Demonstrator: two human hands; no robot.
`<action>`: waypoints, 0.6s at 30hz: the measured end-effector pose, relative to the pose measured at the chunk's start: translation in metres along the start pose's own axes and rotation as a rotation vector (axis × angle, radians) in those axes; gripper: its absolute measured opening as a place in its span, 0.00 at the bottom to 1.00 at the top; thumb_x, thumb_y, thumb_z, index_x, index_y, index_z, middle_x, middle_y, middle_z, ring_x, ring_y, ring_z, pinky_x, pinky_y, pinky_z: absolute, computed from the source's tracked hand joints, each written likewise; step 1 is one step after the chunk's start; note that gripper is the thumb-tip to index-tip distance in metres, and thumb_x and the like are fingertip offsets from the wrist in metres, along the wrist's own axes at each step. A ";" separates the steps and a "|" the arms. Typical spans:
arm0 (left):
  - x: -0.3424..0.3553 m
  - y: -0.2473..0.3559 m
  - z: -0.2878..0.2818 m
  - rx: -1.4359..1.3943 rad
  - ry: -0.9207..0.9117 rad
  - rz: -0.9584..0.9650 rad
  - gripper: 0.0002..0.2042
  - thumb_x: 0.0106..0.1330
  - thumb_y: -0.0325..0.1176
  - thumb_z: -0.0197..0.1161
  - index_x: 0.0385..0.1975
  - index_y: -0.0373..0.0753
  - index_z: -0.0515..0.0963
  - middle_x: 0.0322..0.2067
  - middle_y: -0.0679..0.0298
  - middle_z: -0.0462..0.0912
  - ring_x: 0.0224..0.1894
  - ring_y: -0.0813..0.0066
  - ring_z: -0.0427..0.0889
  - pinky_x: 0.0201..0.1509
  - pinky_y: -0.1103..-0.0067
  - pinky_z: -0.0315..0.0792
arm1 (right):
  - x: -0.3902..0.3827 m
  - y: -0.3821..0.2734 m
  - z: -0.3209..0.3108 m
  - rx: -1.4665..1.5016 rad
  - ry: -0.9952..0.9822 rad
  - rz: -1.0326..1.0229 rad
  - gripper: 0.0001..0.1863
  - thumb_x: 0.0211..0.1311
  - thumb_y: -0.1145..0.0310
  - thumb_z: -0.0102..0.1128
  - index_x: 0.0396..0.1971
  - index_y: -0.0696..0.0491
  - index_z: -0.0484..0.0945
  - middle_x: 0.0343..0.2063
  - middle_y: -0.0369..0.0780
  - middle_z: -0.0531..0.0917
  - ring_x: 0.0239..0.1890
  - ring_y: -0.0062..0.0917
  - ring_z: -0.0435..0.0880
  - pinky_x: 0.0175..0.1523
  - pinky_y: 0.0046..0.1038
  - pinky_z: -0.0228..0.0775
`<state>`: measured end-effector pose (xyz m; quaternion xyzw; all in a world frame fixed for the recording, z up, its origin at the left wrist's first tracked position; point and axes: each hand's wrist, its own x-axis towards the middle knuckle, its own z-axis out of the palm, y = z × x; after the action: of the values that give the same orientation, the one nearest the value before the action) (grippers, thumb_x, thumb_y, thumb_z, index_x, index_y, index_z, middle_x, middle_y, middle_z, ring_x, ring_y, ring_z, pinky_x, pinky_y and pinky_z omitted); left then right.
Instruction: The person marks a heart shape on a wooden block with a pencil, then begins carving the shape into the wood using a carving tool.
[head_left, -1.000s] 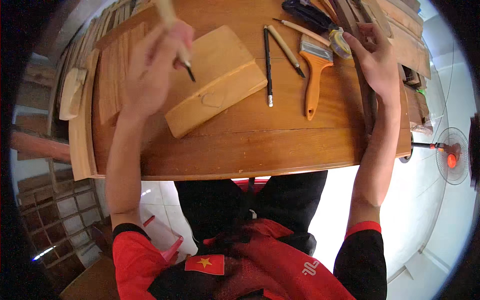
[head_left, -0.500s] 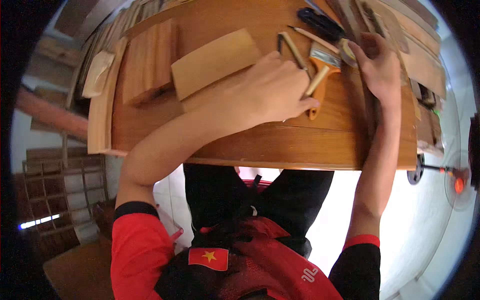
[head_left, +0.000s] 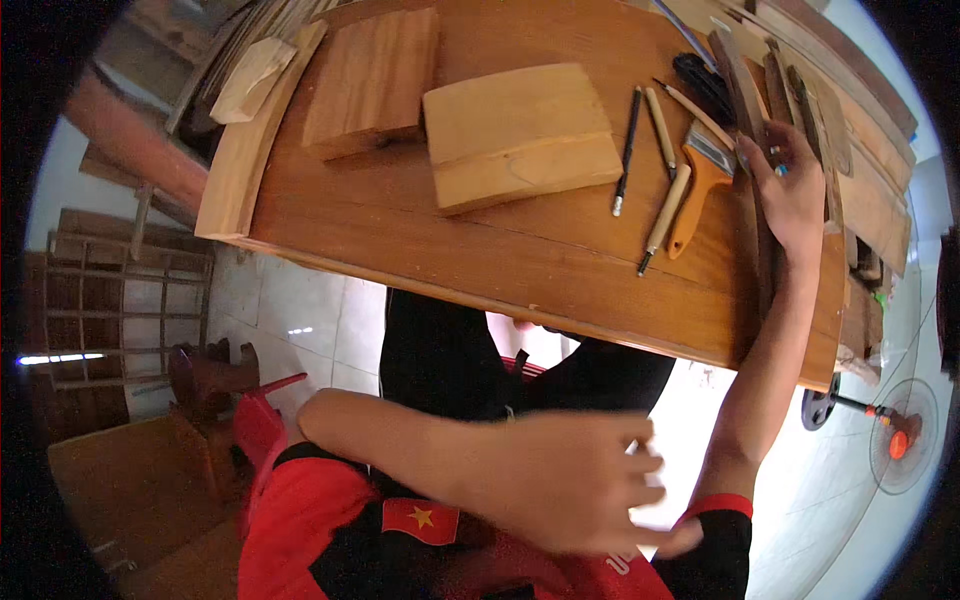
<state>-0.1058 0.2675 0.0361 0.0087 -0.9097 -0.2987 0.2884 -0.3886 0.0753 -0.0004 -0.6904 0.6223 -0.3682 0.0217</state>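
My left hand (head_left: 560,485) is off the table, in front of my torso, slightly blurred. Its fingers are loosely bent and apart, with nothing visible in them. At the table's right side, my right hand (head_left: 797,205) rests by a dark wooden strip (head_left: 746,95), its thumb and fingers curled; a small pale thing shows between them, too little to name. Just left of it lie an orange-handled brush (head_left: 692,205), a pencil (head_left: 628,150) and several slim wooden-handled carving tools (head_left: 664,222). A pale wooden block (head_left: 520,135) lies at the middle of the table.
A reddish wooden block (head_left: 372,80) lies farther left, near a raised wooden edge strip (head_left: 258,150) with a pale offcut (head_left: 252,80) on it. Boards (head_left: 870,150) are stacked at the right. A black object (head_left: 703,88) lies at the back. A fan (head_left: 900,440) stands right.
My left hand has left the tools and drawn back toward my body. The view has shifted, uncovering the pale block and pencil. The tape roll by my right hand no longer shows clearly.
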 end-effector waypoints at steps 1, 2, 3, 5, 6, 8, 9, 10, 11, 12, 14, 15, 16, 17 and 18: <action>0.006 0.012 0.003 -0.012 0.065 0.036 0.18 0.69 0.39 0.56 0.54 0.40 0.81 0.33 0.67 0.82 0.39 0.67 0.83 0.53 0.67 0.74 | 0.001 -0.001 0.000 0.024 -0.003 -0.013 0.24 0.63 0.60 0.74 0.51 0.62 0.83 0.37 0.47 0.89 0.37 0.32 0.86 0.46 0.32 0.77; 0.010 0.020 0.004 -0.025 0.127 0.077 0.18 0.68 0.38 0.54 0.53 0.41 0.81 0.34 0.67 0.81 0.40 0.68 0.83 0.53 0.66 0.74 | 0.000 -0.002 0.000 0.046 -0.010 0.008 0.24 0.63 0.60 0.74 0.51 0.62 0.83 0.37 0.47 0.88 0.37 0.32 0.86 0.46 0.32 0.77; 0.012 0.027 0.004 -0.003 0.113 0.116 0.12 0.67 0.37 0.56 0.47 0.42 0.78 0.33 0.68 0.78 0.41 0.70 0.81 0.56 0.69 0.73 | 0.000 -0.003 0.000 0.041 -0.016 -0.017 0.23 0.63 0.60 0.74 0.50 0.62 0.83 0.37 0.47 0.88 0.37 0.32 0.86 0.46 0.32 0.77; 0.010 0.030 -0.004 0.051 0.069 0.216 0.05 0.64 0.35 0.59 0.33 0.43 0.73 0.32 0.70 0.72 0.43 0.75 0.76 0.61 0.74 0.69 | -0.001 -0.003 -0.001 0.022 -0.006 0.030 0.23 0.62 0.61 0.74 0.50 0.62 0.83 0.37 0.47 0.88 0.38 0.32 0.86 0.47 0.33 0.77; 0.006 0.024 -0.011 0.035 0.107 0.197 0.08 0.64 0.39 0.60 0.36 0.42 0.76 0.34 0.69 0.75 0.42 0.72 0.77 0.57 0.72 0.71 | -0.001 -0.004 0.000 0.031 0.003 0.040 0.22 0.62 0.62 0.75 0.49 0.62 0.83 0.38 0.48 0.88 0.38 0.32 0.86 0.47 0.33 0.76; -0.004 0.005 -0.033 0.105 0.114 0.144 0.12 0.70 0.44 0.63 0.44 0.43 0.83 0.35 0.66 0.82 0.39 0.65 0.83 0.49 0.69 0.75 | -0.001 -0.004 0.000 0.047 0.035 -0.016 0.22 0.61 0.63 0.75 0.49 0.62 0.83 0.39 0.48 0.88 0.38 0.34 0.86 0.46 0.34 0.77; -0.013 -0.010 -0.048 0.182 0.123 -0.084 0.14 0.65 0.44 0.68 0.45 0.44 0.83 0.41 0.64 0.84 0.45 0.59 0.83 0.53 0.65 0.75 | -0.002 -0.003 -0.001 0.055 0.033 0.000 0.22 0.61 0.64 0.75 0.49 0.63 0.83 0.39 0.48 0.88 0.38 0.34 0.86 0.46 0.34 0.77; -0.021 -0.025 -0.066 0.275 0.275 -0.277 0.18 0.60 0.44 0.74 0.47 0.45 0.83 0.46 0.62 0.86 0.50 0.53 0.84 0.58 0.62 0.75 | -0.001 -0.003 0.000 0.085 0.033 0.014 0.22 0.60 0.64 0.76 0.49 0.62 0.83 0.39 0.49 0.88 0.37 0.36 0.86 0.45 0.35 0.77; -0.029 -0.047 -0.084 0.421 0.308 -0.403 0.26 0.54 0.49 0.79 0.51 0.43 0.83 0.53 0.59 0.85 0.57 0.50 0.82 0.64 0.58 0.72 | -0.001 -0.003 0.001 0.079 0.065 -0.034 0.22 0.59 0.64 0.76 0.48 0.62 0.83 0.39 0.49 0.88 0.36 0.37 0.86 0.45 0.36 0.77; -0.039 -0.064 -0.103 0.541 0.288 -0.618 0.38 0.50 0.54 0.81 0.61 0.44 0.78 0.66 0.53 0.76 0.69 0.48 0.73 0.73 0.57 0.66 | 0.000 -0.002 0.001 0.061 0.060 -0.014 0.22 0.59 0.64 0.76 0.48 0.62 0.83 0.39 0.50 0.88 0.36 0.38 0.86 0.45 0.36 0.78; -0.055 -0.098 -0.126 0.809 0.126 -0.793 0.51 0.43 0.56 0.84 0.70 0.45 0.69 0.74 0.48 0.63 0.76 0.47 0.61 0.79 0.55 0.57 | 0.000 -0.003 0.002 0.058 0.048 0.007 0.22 0.59 0.63 0.76 0.47 0.62 0.83 0.39 0.51 0.88 0.37 0.39 0.87 0.45 0.37 0.78; -0.061 -0.113 -0.129 0.832 0.098 -0.741 0.53 0.42 0.56 0.84 0.71 0.45 0.67 0.75 0.47 0.61 0.77 0.45 0.59 0.80 0.55 0.56 | 0.000 -0.004 0.002 0.065 0.049 0.002 0.22 0.59 0.63 0.75 0.47 0.62 0.83 0.40 0.51 0.88 0.37 0.40 0.87 0.46 0.37 0.78; -0.064 -0.125 -0.132 0.857 0.037 -0.774 0.54 0.42 0.56 0.84 0.72 0.45 0.64 0.75 0.46 0.59 0.78 0.44 0.57 0.80 0.54 0.54 | -0.001 -0.005 0.002 0.078 0.054 -0.008 0.22 0.59 0.63 0.75 0.47 0.62 0.83 0.40 0.51 0.87 0.38 0.40 0.87 0.46 0.37 0.78; -0.065 -0.134 -0.132 0.902 -0.081 -0.870 0.56 0.41 0.56 0.84 0.73 0.45 0.62 0.76 0.46 0.56 0.79 0.43 0.54 0.81 0.53 0.53 | -0.002 -0.007 0.001 0.078 0.043 0.004 0.22 0.59 0.63 0.75 0.48 0.62 0.83 0.40 0.51 0.87 0.38 0.40 0.88 0.46 0.38 0.78; -0.065 -0.141 -0.130 0.860 -0.039 -0.818 0.55 0.42 0.56 0.84 0.72 0.45 0.63 0.76 0.45 0.57 0.78 0.43 0.55 0.81 0.53 0.54 | -0.003 -0.008 0.001 0.084 0.037 0.012 0.22 0.59 0.63 0.75 0.48 0.61 0.83 0.40 0.51 0.87 0.39 0.41 0.88 0.46 0.38 0.78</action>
<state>-0.0051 0.0935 0.0102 0.4694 -0.8768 0.0097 0.1038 -0.3814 0.0793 0.0018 -0.6781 0.6108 -0.4066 0.0417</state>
